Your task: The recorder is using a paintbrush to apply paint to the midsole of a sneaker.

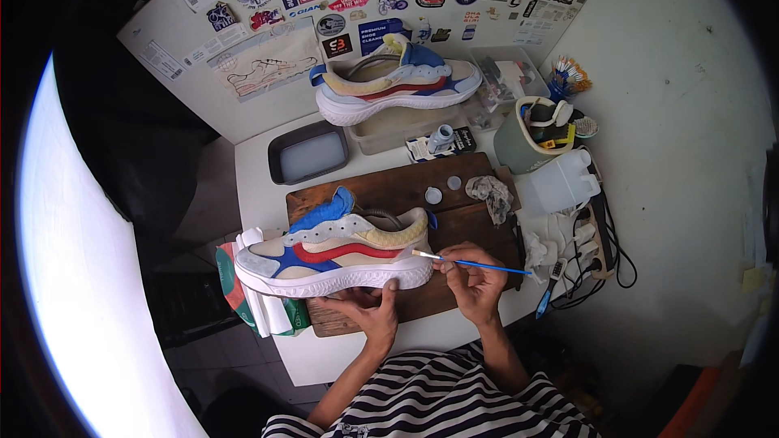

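My left hand (373,315) grips a sneaker (349,250) from below, thumb against the heel end of its thick white sole. The sneaker is beige with a red wavy stripe, blue patches and a blue tongue; its toe points left. In my right hand (475,282) is a thin paintbrush (487,265) with a blue handle. Its bristle tip is at the sneaker's heel side; I cannot tell whether it touches. Beneath lies a dark wooden board (479,235). A matching sneaker (398,85) rests on a clear plastic container (377,139) farther back.
A small open bottle (441,139) stands behind the board, where two round caps (433,195) and a crumpled rag (492,197) lie. Around them are a dark tray (307,154), a bucket of tools (523,142), a white jug (564,182), a power strip (602,235) and a tissue pack (264,308).
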A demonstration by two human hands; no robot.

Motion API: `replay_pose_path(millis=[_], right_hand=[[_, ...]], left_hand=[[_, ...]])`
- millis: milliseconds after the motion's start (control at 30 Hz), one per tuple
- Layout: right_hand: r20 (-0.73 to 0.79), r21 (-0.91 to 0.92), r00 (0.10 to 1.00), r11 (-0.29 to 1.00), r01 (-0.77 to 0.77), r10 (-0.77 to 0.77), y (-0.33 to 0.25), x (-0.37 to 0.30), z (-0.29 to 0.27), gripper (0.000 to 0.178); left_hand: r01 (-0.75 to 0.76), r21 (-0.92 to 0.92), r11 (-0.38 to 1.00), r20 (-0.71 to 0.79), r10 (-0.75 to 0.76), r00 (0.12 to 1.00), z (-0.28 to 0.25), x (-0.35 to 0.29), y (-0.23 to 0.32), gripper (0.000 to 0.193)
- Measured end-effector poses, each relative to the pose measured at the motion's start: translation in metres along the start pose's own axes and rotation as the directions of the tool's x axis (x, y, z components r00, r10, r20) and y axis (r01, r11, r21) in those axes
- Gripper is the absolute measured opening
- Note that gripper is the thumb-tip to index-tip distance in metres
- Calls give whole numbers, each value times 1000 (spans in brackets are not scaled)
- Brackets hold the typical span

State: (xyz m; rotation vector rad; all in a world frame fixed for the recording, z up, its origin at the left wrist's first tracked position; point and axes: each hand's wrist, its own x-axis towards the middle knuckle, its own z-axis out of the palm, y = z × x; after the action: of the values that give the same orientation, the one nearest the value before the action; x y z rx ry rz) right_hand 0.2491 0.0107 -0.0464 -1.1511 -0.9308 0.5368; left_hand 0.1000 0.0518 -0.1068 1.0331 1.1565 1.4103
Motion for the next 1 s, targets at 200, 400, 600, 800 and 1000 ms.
replay_pose_path(millis=[200, 400, 600, 800, 1000], right_hand=[[-26, 10, 999, 999, -31, 31, 0, -1, 1, 12], [67, -96, 996, 993, 61, -55, -3, 4, 0, 11], [-14, -29, 1000, 1000, -2, 2, -3, 6, -1, 10], [-33, 2, 999, 999, -34, 34, -2, 4, 2, 10], [32, -94, 999, 995, 16, -14, -3, 6, 1, 10]], left_hand=[[-14, 27, 1000, 9, 14, 1000, -3, 1, -5, 120], [-30, 6, 1000, 4, 30, 1000, -4, 1, -8, 120], [4, -10, 1000, 9, -4, 1000, 1, 0, 0, 121], [-21, 10, 1000, 2, 21, 1000, -3, 0, -6, 122], [-19, 16, 1000, 7, 19, 1000, -2, 0, -4, 122]])
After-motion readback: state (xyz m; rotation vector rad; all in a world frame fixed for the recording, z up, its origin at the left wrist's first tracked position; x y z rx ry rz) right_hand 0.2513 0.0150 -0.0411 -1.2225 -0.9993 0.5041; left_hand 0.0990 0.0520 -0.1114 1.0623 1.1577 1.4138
